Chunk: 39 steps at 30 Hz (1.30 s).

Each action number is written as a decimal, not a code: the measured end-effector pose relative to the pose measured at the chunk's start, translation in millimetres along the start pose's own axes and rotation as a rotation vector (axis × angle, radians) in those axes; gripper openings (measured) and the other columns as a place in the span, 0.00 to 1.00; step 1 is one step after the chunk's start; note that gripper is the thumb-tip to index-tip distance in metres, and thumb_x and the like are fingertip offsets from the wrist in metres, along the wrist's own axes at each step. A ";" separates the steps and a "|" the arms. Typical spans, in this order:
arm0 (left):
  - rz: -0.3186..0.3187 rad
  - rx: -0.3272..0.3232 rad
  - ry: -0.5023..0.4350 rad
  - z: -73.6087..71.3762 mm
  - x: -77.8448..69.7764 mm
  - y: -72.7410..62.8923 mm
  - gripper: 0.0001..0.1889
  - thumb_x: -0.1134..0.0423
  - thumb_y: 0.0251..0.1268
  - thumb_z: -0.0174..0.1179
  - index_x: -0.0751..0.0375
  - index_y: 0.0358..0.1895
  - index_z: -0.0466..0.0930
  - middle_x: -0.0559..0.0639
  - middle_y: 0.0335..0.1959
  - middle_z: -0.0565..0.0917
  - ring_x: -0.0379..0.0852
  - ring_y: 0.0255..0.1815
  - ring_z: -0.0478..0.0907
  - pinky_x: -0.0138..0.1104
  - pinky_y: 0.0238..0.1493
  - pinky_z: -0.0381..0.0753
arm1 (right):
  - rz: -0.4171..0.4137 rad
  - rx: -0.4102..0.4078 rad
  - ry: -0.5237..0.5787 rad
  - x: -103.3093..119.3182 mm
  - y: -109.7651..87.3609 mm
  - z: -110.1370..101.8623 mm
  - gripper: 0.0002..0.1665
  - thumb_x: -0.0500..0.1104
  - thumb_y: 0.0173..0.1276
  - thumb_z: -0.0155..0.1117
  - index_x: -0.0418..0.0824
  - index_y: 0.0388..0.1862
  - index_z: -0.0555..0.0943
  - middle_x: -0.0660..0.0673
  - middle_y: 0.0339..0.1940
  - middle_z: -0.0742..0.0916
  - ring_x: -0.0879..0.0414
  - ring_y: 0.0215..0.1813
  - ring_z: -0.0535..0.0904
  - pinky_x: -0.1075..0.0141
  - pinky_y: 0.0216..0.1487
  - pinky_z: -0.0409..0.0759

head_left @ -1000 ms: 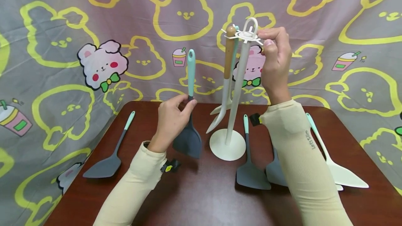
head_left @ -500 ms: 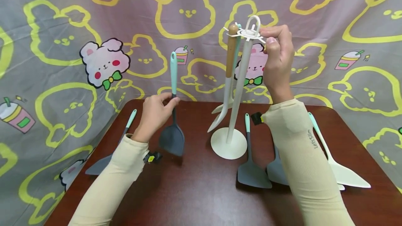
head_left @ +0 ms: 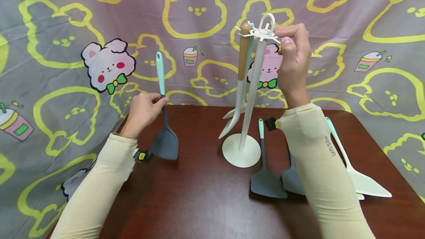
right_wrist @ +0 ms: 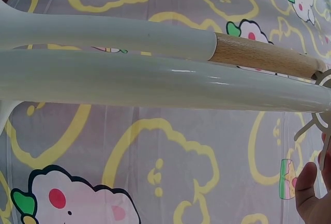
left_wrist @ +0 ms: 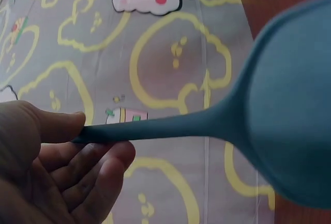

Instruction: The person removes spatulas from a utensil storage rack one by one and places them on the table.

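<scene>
My left hand [head_left: 141, 111] pinches a grey spatula [head_left: 166, 145] by its dark neck, just below the mint handle. The spatula hangs upright over the left of the table, blade down. In the left wrist view its blade [left_wrist: 295, 105] fills the right side. My right hand [head_left: 293, 62] grips a hook at the top of a white utensil rack [head_left: 253, 91], which leans slightly to the right. From the rack's other hooks hang a wooden-handled white utensil [head_left: 244, 54] and, partly hidden behind it, a mint-handled one [head_left: 250, 52].
Right of the rack's round base [head_left: 232, 156] lie a grey turner [head_left: 268, 184], another grey turner [head_left: 292, 178] partly under my right sleeve, and a white turner [head_left: 366, 183]. A patterned cloth [head_left: 199, 6] hangs behind the brown table [head_left: 199, 194].
My left hand has carried the grey spatula leftward, away from the rack. My left arm now covers the spatula lying at the table's left. The right hand stays on the rack.
</scene>
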<state>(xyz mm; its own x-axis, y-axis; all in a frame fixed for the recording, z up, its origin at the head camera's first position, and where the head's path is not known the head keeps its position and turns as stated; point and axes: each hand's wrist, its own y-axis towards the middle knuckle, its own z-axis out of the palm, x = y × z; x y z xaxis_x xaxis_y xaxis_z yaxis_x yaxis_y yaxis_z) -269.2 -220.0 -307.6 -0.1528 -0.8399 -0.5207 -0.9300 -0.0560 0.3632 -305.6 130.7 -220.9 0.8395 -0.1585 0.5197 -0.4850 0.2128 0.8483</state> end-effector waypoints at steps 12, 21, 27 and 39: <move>-0.017 0.116 0.132 -19.9 22.9 6.4 0.21 0.51 0.71 0.58 0.60 0.21 0.80 0.45 0.10 0.68 0.46 0.15 0.65 0.36 0.20 0.59 | -0.001 0.001 -0.025 -0.1 2.2 -1.3 0.17 0.45 0.60 0.41 0.44 0.36 0.78 0.62 0.40 0.81 0.65 0.37 0.71 0.72 0.42 0.67; -0.090 0.285 0.154 -7.6 39.8 7.7 0.20 0.54 0.72 0.57 0.62 0.23 0.82 0.47 0.12 0.73 0.45 0.16 0.67 0.35 0.21 0.62 | 0.005 0.016 -0.023 1.3 1.6 -1.9 0.18 0.43 0.61 0.39 0.43 0.38 0.78 0.62 0.40 0.80 0.65 0.37 0.71 0.72 0.41 0.67; -0.192 0.403 0.161 4.3 51.8 3.3 0.19 0.53 0.71 0.58 0.64 0.26 0.84 0.48 0.13 0.76 0.43 0.15 0.67 0.34 0.20 0.62 | 0.009 0.019 -0.018 2.8 0.6 -0.3 0.18 0.43 0.61 0.39 0.44 0.38 0.78 0.62 0.40 0.80 0.64 0.38 0.71 0.72 0.41 0.67; -0.260 0.471 0.194 28.4 80.0 -4.2 0.16 0.54 0.70 0.59 0.64 0.31 0.86 0.48 0.15 0.80 0.45 0.20 0.76 0.33 0.23 0.67 | -0.004 0.009 -0.008 2.6 -0.1 -2.2 0.17 0.42 0.61 0.39 0.44 0.36 0.78 0.62 0.40 0.81 0.63 0.37 0.71 0.72 0.43 0.67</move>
<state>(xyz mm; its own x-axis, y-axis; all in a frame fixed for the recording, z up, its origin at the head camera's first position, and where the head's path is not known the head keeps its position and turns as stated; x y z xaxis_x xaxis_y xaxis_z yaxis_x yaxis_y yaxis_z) -287.0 -271.7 -372.7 0.1243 -0.9167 -0.3798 -0.9842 -0.0652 -0.1647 -302.8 132.4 -219.9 0.8398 -0.1667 0.5167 -0.4834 0.2035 0.8514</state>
